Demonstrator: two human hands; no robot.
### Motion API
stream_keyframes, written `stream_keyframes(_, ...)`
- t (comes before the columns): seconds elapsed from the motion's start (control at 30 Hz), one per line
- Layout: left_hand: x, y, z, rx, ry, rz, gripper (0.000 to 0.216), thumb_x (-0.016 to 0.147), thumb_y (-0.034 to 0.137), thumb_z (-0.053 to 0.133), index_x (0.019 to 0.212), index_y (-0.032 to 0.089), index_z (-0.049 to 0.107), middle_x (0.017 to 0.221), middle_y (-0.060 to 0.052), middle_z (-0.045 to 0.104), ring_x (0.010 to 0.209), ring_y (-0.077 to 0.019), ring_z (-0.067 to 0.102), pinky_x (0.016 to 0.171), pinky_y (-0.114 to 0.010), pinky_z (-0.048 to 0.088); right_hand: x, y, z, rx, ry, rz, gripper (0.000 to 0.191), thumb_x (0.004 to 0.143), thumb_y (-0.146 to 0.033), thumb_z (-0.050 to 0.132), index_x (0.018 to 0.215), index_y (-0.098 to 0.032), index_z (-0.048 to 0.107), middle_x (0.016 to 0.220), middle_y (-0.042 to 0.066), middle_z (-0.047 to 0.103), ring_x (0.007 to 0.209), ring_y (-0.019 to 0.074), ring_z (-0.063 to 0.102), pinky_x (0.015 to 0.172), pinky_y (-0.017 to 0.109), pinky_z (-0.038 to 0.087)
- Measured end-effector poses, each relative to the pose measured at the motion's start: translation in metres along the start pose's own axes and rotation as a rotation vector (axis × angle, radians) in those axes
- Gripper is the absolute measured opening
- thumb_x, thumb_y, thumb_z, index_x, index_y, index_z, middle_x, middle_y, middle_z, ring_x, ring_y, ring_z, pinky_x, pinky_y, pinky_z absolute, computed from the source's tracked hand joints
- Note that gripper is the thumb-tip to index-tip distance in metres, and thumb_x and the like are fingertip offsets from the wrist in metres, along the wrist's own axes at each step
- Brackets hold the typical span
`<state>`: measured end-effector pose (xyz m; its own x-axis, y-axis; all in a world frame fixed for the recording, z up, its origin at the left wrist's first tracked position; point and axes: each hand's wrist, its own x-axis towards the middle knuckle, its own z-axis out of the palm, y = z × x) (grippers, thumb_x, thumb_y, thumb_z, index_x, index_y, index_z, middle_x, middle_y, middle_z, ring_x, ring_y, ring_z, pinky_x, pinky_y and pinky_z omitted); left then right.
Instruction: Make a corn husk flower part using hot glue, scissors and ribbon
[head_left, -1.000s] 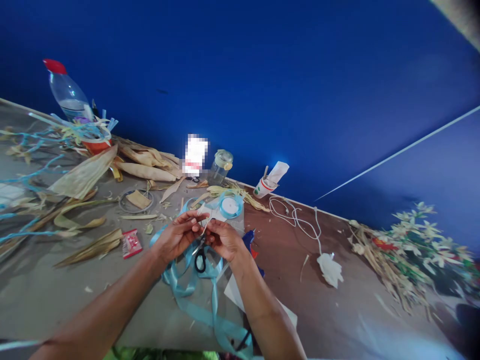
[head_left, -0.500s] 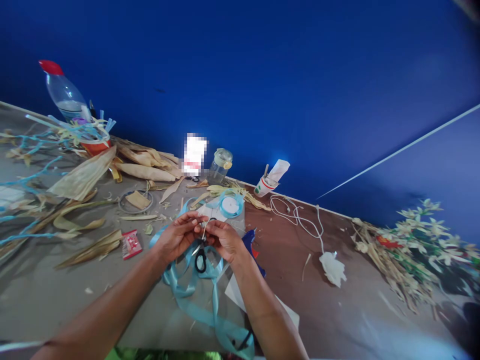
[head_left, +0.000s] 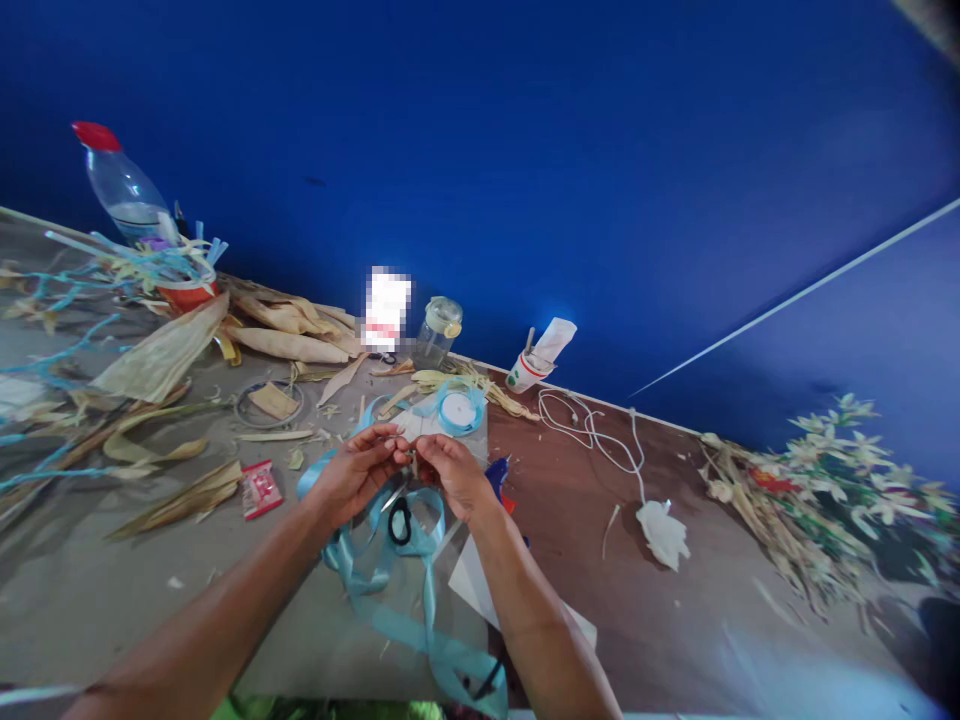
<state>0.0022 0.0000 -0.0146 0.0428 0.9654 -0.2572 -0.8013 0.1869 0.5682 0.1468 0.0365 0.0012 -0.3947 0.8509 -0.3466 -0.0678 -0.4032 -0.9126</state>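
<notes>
My left hand (head_left: 364, 468) and my right hand (head_left: 451, 472) meet over the table, fingertips pinched together on a thin pale strand. Most of that strand is hidden by the fingers, and its exact kind cannot be made out. Scissors with black handles (head_left: 400, 522) lie just below the fingertips. Loops of light blue satin ribbon (head_left: 429, 590) spread around and under the scissors, between my forearms. Just beyond the hands is a ribbon roll (head_left: 460, 409) with a white core. A blue tool with an orange part (head_left: 497, 478), perhaps a glue gun, is partly covered by my right arm.
Dried corn husks (head_left: 289, 345) and a red candy packet (head_left: 261, 489) lie left. A tilted-looking bottle (head_left: 131, 190), a glass jar (head_left: 439, 332) and a paper cup (head_left: 528, 370) stand along the wall. White cable (head_left: 592, 430) and white flowers (head_left: 862, 460) are right.
My fingertips have drawn closer together, and less of the pale strand shows between them. My right hand has shifted slightly. The view has moved a little.
</notes>
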Motion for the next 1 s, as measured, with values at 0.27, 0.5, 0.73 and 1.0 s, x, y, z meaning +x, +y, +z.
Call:
stream_keyframes(0.27,0.001,0.000,-0.002,0.008,-0.040,0.005,0.015,0.073,0.004,0.066,0.086,0.012,0.066,0.072,-0.006,0.069,0.061,-0.0091,0.063,0.066,-0.019,0.054,0.004,0.000,-0.008,-0.312,0.135,-0.194,0.015,0.067,-0.031,0.065,0.069,-0.016,0.066,0.059,-0.003,0.058,0.055,0.0091,0.046,0.055,0.023,0.035)
stream_keyframes(0.5,0.001,-0.002,-0.003,0.023,-0.053,-0.010,0.015,0.072,0.004,0.067,0.085,0.012,0.066,0.073,-0.005,0.069,0.061,-0.0087,0.063,0.066,-0.019,0.055,0.004,-0.004,-0.007,-0.318,-0.043,-0.147,0.014,0.067,-0.029,0.066,0.075,-0.017,0.067,0.066,-0.001,0.065,0.057,0.0099,0.050,0.056,0.023,0.038)
stream_keyframes(0.73,0.001,-0.003,-0.003,0.035,-0.071,-0.018,0.016,0.071,0.007,0.070,0.085,0.012,0.067,0.072,-0.005,0.069,0.060,-0.0093,0.063,0.065,-0.020,0.055,0.000,-0.010,-0.005,-0.069,-0.104,0.017,0.018,0.057,-0.019,0.072,0.073,-0.014,0.065,0.063,-0.001,0.065,0.054,0.0082,0.053,0.053,0.020,0.036)
stream_keyframes(1.0,0.000,-0.003,-0.002,0.018,-0.115,-0.028,0.016,0.071,0.007,0.069,0.085,0.013,0.067,0.073,-0.004,0.068,0.058,-0.0078,0.061,0.063,-0.019,0.053,0.005,-0.011,-0.016,0.368,-0.061,0.133,0.017,0.062,-0.008,0.059,0.077,-0.013,0.065,0.051,-0.004,0.055,0.047,0.0081,0.048,0.049,0.021,0.041)
